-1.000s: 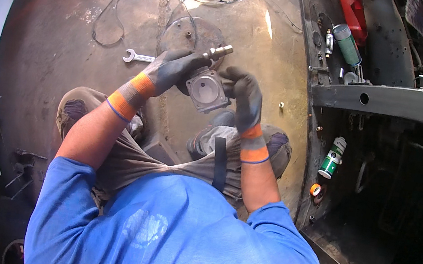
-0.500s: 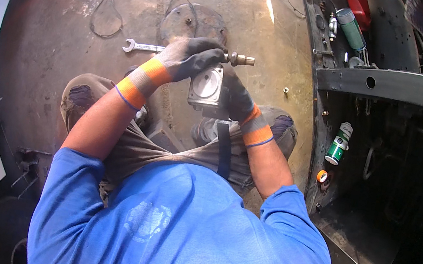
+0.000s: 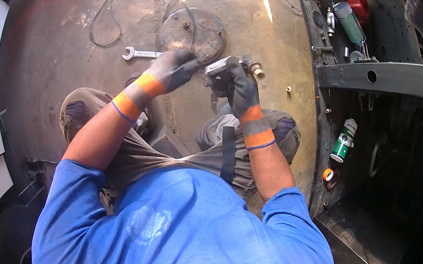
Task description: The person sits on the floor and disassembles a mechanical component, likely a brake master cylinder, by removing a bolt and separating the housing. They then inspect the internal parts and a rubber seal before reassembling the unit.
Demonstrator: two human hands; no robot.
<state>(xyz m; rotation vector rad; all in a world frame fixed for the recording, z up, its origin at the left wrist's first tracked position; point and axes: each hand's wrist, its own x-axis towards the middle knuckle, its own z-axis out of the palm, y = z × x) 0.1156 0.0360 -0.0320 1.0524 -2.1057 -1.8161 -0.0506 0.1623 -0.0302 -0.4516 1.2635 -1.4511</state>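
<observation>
Gloved in dark grey with an orange cuff, my right hand (image 3: 244,90) grips a silver cast-metal valve body (image 3: 220,66) above the floor between my knees. A threaded metal fitting (image 3: 255,68) sticks out of that body on the right, past my fingers. The rest of the part is covered by the glove. My left hand (image 3: 178,69) is apart from it on the left, fingers curled together and slightly blurred; what they hold, if anything, is hidden. Beside that hand an open-end wrench (image 3: 138,54) lies on the floor, its far end reaching toward the glove.
Beyond my hands lies a rusty round plate (image 3: 196,34), with a thin cable (image 3: 111,2) looping over the floor (image 3: 270,31). At the right is a dark metal frame (image 3: 394,77) with a green-and-white can (image 3: 343,141), an orange tape roll (image 3: 328,174) and a greenish cylinder (image 3: 349,22).
My left hand has come off the valve body and moved a little left and down. The right hand has turned the body, so its round face no longer shows and the fitting points down-right.
</observation>
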